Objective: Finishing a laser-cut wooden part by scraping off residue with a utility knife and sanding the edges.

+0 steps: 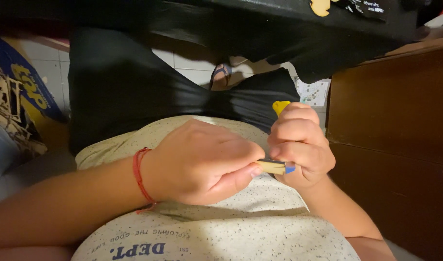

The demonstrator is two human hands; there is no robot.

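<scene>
The speckled shirt (279,227) fills the lower view. Above the lap, the left hand (202,162) pinches closed on one end of a small yellow stick (273,166). The right hand (301,145) is clamped around a yellow-handled tool (280,106), touching the stick's other end. Best to keep both grips firm and movements small.

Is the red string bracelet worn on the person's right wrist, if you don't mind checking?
No, the red string bracelet circles the wrist of the left hand, while the right hand shows a bare wrist.
</scene>
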